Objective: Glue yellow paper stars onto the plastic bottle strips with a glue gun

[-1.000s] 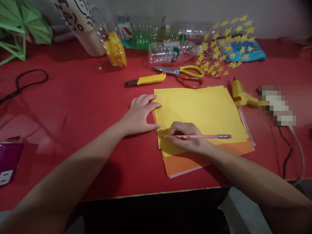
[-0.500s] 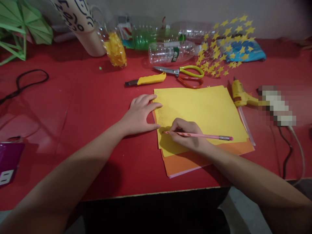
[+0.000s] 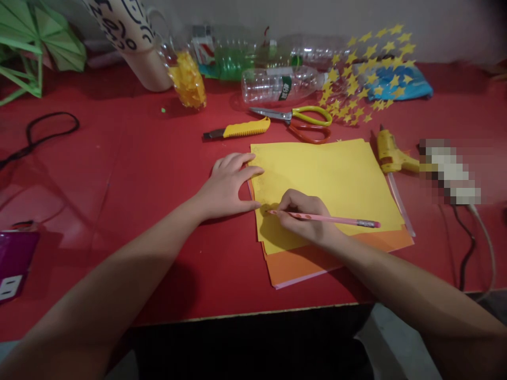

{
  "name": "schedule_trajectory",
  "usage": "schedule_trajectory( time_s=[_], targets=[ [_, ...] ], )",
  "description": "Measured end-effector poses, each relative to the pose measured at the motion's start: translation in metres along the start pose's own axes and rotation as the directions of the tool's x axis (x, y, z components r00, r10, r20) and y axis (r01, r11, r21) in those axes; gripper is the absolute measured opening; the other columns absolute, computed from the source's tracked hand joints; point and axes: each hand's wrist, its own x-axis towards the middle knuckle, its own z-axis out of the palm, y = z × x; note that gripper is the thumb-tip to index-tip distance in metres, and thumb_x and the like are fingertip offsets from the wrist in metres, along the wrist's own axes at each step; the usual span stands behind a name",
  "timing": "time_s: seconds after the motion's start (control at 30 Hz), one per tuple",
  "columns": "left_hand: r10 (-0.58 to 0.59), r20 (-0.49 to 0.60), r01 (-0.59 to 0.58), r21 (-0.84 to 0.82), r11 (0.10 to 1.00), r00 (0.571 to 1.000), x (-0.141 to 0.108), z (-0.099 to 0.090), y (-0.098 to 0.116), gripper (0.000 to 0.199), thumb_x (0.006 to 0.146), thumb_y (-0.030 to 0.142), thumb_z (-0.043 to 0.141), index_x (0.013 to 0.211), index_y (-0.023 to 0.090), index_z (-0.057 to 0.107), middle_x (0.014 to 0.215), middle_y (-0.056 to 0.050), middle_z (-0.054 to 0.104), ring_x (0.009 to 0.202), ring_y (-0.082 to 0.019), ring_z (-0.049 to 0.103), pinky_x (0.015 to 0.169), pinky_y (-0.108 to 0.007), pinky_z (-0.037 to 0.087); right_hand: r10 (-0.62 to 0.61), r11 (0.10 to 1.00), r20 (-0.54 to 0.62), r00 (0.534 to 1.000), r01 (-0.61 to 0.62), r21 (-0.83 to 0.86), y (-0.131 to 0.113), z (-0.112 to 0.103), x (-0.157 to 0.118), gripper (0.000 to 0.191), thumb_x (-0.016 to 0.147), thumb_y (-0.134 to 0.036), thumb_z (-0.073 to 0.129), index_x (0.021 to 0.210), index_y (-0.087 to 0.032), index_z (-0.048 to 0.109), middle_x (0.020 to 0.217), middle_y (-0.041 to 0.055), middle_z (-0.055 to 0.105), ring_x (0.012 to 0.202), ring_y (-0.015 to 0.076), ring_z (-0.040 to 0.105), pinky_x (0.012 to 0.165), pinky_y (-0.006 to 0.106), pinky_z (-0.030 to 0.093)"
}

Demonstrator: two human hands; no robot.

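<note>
My right hand (image 3: 303, 214) grips a pink pencil (image 3: 340, 219), its tip at the left side of a yellow sheet of paper (image 3: 325, 169). Faint small pencil marks run down that sheet's left edge. With fingers spread, my left hand (image 3: 229, 187) lies flat on the table, its fingertips resting on the paper's left edge. Under the yellow sheet, orange paper (image 3: 304, 262) sticks out toward me, with a thin pink edge below it.
Behind the paper lie a yellow utility knife (image 3: 245, 128), scissors (image 3: 291, 117) and a clear bottle (image 3: 273, 87). Yellow stars (image 3: 352, 84) stand at the back right. A yellow glue gun (image 3: 390, 150) is right of the paper. A tall cup (image 3: 146, 68) stands at the back left.
My right hand and the pencil have shifted very slightly up and to the right on the sheet. My left hand stays in place.
</note>
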Motion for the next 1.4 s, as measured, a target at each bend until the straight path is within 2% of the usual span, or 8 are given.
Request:
schedule_trajectory(
  time_s=[0.47, 0.67, 0.83, 1.4],
  targets=[
    [0.007, -0.004, -0.007, 0.004, 1.000, 1.000, -0.0006, -0.0002, 0.0004, 0.062, 0.070, 0.052, 0.070, 0.124, 0.025, 0.057, 0.148, -0.013, 0.041, 0.137, -0.036, 0.033, 0.111, -0.055, 0.023, -0.025, 0.999, 0.025, 0.999, 0.025, -0.029, 0.0033, -0.0005, -0.0002, 0.013, 0.075, -0.023, 0.053, 0.065, -0.021, 0.044, 0.051, -0.0078, 0.041, 0.047, 0.0055, 0.033, 0.046, 0.022, 0.026],
    [0.010, -0.009, -0.010, -0.008, 1.000, 1.000, -0.0003, -0.0001, 0.0002, 0.062, 0.069, 0.052, 0.070, 0.124, 0.026, 0.057, 0.148, -0.012, 0.041, 0.136, -0.037, 0.032, 0.111, -0.056, 0.023, 0.000, 0.999, 0.046, 0.999, 0.002, -0.032, 0.0006, -0.0034, 0.0004, 0.011, 0.074, -0.021, 0.053, 0.065, -0.021, 0.046, 0.051, -0.0076, 0.042, 0.047, 0.0054, 0.033, 0.046, 0.022, 0.026],
    [0.002, -0.001, -0.002, -0.009, 1.000, 1.000, -0.0002, -0.0003, 0.0004, 0.063, 0.069, 0.051, 0.070, 0.124, 0.023, 0.057, 0.148, -0.014, 0.040, 0.137, -0.036, 0.032, 0.112, -0.055, 0.022, -0.022, 0.999, 0.055, 0.998, 0.023, -0.022, 0.0025, -0.0042, 0.0004, 0.012, 0.074, -0.022, 0.053, 0.065, -0.021, 0.045, 0.052, -0.0070, 0.043, 0.047, 0.0055, 0.035, 0.045, 0.022, 0.026],
    [-0.002, 0.006, 0.002, 0.003, 1.000, 1.000, 0.0000, -0.0012, 0.0005, 0.063, 0.069, 0.052, 0.071, 0.124, 0.025, 0.057, 0.149, -0.013, 0.040, 0.137, -0.036, 0.032, 0.112, -0.055, 0.023, -0.071, 0.997, 0.113, 0.991, 0.070, 0.009, 0.0074, -0.0061, 0.0016, 0.012, 0.071, -0.018, 0.051, 0.063, -0.021, 0.043, 0.053, -0.0067, 0.045, 0.046, 0.0055, 0.036, 0.043, 0.022, 0.025]
  ],
)
